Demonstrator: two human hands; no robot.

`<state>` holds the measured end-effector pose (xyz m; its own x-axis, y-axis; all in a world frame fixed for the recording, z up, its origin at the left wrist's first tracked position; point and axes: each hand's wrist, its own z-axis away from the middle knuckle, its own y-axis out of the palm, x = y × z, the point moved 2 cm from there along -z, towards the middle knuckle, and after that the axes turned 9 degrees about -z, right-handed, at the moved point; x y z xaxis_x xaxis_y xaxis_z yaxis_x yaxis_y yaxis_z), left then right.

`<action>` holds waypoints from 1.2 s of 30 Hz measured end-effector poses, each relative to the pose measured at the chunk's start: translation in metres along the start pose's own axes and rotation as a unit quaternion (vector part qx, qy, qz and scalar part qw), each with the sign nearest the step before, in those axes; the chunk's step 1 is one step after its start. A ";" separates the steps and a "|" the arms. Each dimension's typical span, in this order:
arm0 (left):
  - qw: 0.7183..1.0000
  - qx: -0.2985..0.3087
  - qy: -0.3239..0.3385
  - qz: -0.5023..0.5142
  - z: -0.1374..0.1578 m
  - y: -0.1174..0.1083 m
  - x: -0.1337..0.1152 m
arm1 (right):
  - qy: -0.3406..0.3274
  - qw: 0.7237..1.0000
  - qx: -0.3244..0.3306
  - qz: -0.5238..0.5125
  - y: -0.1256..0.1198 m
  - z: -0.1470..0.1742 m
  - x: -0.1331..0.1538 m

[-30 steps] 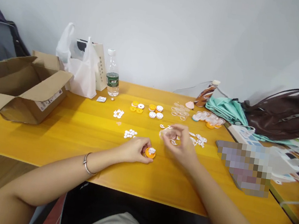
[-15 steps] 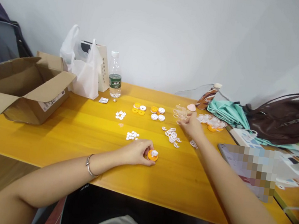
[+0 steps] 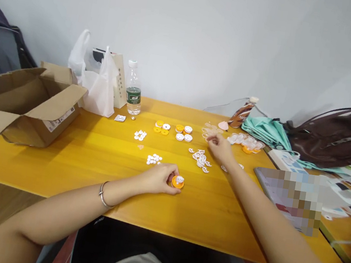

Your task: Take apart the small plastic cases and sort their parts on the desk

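On the table near its front edge, my left hand is closed around the side of a round orange plastic piece. A small white figure-like part stands on top of that piece. Farther off, my right hand has its fingertips drawn together beside a cluster of clear plastic discs. Whatever lies between those fingertips is too small to make out. White openwork pieces are scattered between my hands. Small white round pieces lie just beyond my left hand.
Orange and white round pieces stand in groups farther back. Clear covers lie at the right. An open cardboard box, a plastic bag and a water bottle stand left; a tablet and brown bag lie right.
My right hand has drawn back slightly toward me from the clear discs. My left hand keeps its hold on the orange piece. The whole view has shifted a little.
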<state>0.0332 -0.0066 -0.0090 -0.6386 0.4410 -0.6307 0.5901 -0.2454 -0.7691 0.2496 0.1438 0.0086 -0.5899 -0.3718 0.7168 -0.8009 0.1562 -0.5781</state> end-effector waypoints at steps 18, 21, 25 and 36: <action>1.000 0.005 -0.016 0.007 0.000 -0.001 -0.003 | -0.190 0.966 0.110 -0.136 0.002 0.108 0.103; 1.000 -0.003 -0.002 0.003 0.002 0.000 -0.004 | -0.153 0.964 0.095 -0.193 -0.001 0.096 0.108; 0.999 -0.020 0.028 -0.028 0.004 -0.002 -0.005 | -0.104 0.941 0.145 -0.287 0.012 0.091 0.105; 0.996 0.015 0.089 -0.007 0.008 -0.013 -0.007 | -0.037 0.897 0.186 -0.399 0.025 0.096 0.101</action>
<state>0.0258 -0.0136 0.0046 -0.5474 0.5904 -0.5931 0.5653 -0.2617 -0.7823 0.1794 0.0226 0.0292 0.1756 -0.2909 0.9405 -0.8670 -0.4983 0.0078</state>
